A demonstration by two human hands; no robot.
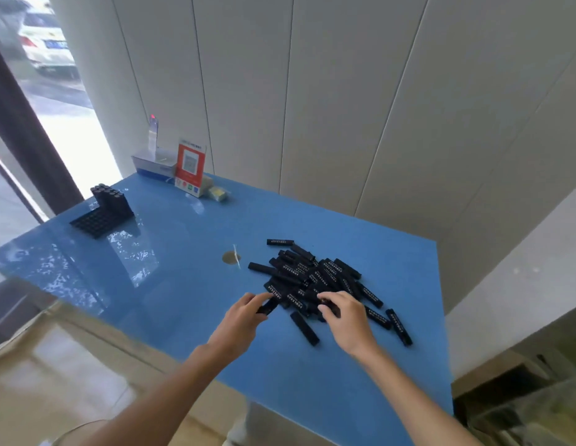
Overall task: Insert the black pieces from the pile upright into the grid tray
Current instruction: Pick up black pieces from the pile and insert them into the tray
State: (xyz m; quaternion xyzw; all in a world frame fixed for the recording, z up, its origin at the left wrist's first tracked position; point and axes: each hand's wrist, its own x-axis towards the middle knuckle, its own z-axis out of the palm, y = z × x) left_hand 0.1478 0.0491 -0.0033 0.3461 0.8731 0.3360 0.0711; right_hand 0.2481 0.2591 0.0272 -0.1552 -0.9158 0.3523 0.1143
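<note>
A pile of black stick-like pieces [325, 278] with white lettering lies on the blue table [183, 300], right of centre. My left hand [244, 320] pinches one black piece [268, 306] at the pile's near left edge. My right hand [347, 320] curls its fingers round another black piece [328, 309] at the pile's near side. The black grid tray [96, 222] sits at the table's far left, with several pieces [111, 201] standing upright along its back rows.
A red-and-white sign stand [190, 169], a blue-white box [154, 167] and a small yellow item [217, 192] stand at the table's back edge by the wall. A round brown mark [230, 258] lies left of the pile. A window is at far left.
</note>
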